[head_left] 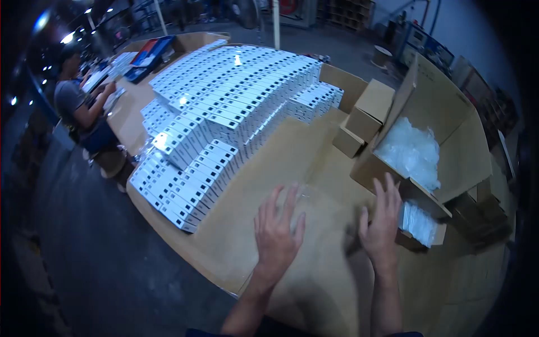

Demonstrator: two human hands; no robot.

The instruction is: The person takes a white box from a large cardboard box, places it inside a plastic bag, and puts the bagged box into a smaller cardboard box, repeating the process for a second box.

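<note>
My left hand (276, 233) is held over the brown table surface (320, 269), its fingers apart and nothing in them. To the right, my right hand (382, 224) is also open and empty, beside a small carton (439, 235) that holds clear plastic-wrapped items (418, 224). Many white boxes with dark squares on their ends (224, 115) stand in tight rows and stacks, beyond and left of my left hand. A small clear scrap (304, 195) lies on the surface just past my left fingertips.
An open carton (457, 140) with clear plastic bags (411, 150) stands at the right. Closed brown boxes (370, 109) sit beside it. At the far left, a person (84, 104) sits at the table near a blue tray (150, 59).
</note>
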